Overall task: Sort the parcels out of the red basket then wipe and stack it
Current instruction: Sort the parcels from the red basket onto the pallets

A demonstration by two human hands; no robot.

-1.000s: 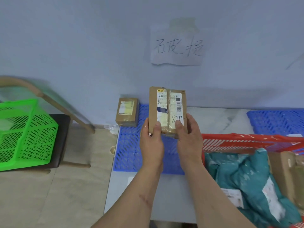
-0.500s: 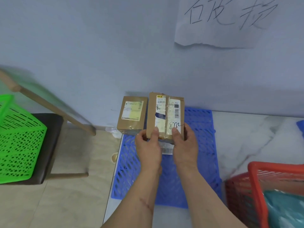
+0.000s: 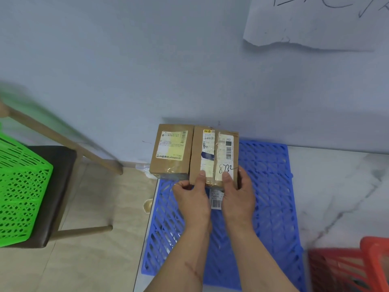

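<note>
Both hands, left hand (image 3: 190, 197) and right hand (image 3: 237, 194), grip the taped brown cardboard parcel (image 3: 213, 154), now carried forward until it stands touching the smaller brown box (image 3: 171, 151) on the blue plastic grid pallet (image 3: 271, 186). One parcel is nearly sorted; the red mesh basket (image 3: 347, 268) sits at the lower right on marble-patterned flooring, against a pale blue wall
</note>
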